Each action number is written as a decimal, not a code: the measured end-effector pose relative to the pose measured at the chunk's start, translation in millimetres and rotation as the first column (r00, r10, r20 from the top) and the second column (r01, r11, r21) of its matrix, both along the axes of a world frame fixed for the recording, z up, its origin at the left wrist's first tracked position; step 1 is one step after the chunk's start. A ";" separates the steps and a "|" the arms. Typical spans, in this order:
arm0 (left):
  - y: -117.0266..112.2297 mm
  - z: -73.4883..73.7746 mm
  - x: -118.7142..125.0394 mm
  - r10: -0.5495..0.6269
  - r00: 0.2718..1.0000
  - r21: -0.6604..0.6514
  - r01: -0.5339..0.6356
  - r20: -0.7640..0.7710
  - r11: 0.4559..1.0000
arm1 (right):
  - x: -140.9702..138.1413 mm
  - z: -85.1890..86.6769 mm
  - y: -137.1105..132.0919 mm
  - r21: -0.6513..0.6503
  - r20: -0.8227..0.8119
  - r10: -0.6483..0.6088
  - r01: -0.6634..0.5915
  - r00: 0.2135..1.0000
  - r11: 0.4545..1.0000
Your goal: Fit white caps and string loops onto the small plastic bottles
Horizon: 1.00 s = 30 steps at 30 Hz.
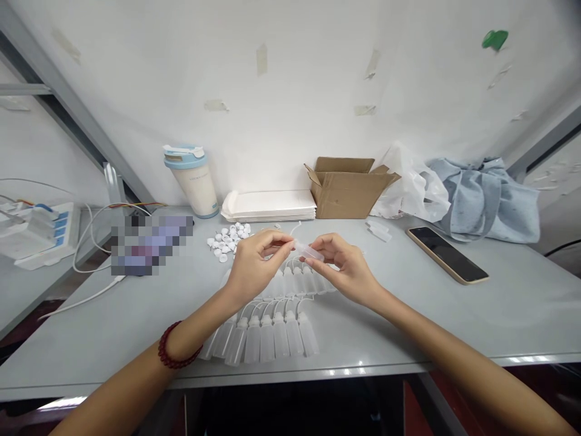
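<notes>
Left hand (258, 261) pinches the neck end of 1 translucent bottle (311, 251); my right hand (347, 271) holds its body, above the worktop (358, 339). I judge it light, soft-walled, slightly slippery; best gripped near the stiffer neck.

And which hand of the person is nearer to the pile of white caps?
The left. The left hand is just right of the white caps; the right hand is farther right, beyond the left one, holding a small bottle.
</notes>
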<state>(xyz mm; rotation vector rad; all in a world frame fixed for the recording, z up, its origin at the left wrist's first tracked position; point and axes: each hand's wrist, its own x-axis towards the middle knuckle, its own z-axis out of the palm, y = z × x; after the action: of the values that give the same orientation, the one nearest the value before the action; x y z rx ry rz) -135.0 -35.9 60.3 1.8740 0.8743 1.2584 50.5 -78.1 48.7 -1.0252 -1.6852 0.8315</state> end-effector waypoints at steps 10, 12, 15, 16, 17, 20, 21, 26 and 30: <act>-2.1 1.7 -0.4 -0.064 0.993 0.081 0.072 -0.095 0.994 | -0.1 1.1 -1.0 0.008 0.109 -0.036 0.035 0.993 0.999; -2.8 1.8 -0.7 -0.087 0.990 0.094 0.098 -0.115 0.991 | 0.5 1.1 -1.6 0.020 0.158 -0.030 0.028 0.987 0.999; -3.9 2.6 -1.2 -0.118 0.982 0.140 0.138 -0.144 0.980 | 0.5 0.8 -2.3 0.053 0.200 -0.027 0.017 0.979 0.998; -4.1 2.8 -1.4 -0.123 0.980 0.166 0.149 -0.159 0.975 | 0.3 0.7 -2.4 0.063 0.207 -0.027 0.014 0.978 0.998; -4.2 2.9 -1.7 -0.124 0.976 0.196 0.159 -0.177 0.968 | 0.0 0.8 -2.5 0.070 0.208 -0.026 0.012 0.978 0.998; -3.8 2.1 -2.5 -0.103 0.969 0.292 0.168 -0.226 0.941 | -1.0 1.6 -2.7 0.070 0.174 -0.017 0.005 0.985 0.998; -3.5 1.6 -2.8 -0.091 0.967 0.319 0.166 -0.237 0.933 | -1.3 1.9 -2.8 0.062 0.155 -0.017 0.008 0.988 0.998; -3.6 1.1 -4.4 -0.059 0.958 0.375 0.166 -0.280 0.912 | -1.9 2.3 -3.5 -0.011 0.032 -0.035 0.035 0.999 0.999; -5.2 4.3 -4.9 0.019 0.964 0.463 0.111 -0.266 0.879 | -3.2 2.3 -3.5 -0.092 -0.119 -0.046 0.035 0.992 0.995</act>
<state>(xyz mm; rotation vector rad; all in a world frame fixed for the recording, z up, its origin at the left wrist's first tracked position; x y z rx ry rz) -139.8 -41.1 64.6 2.4847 0.6834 1.2954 47.4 -81.6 51.0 -1.0458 -1.5318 0.9316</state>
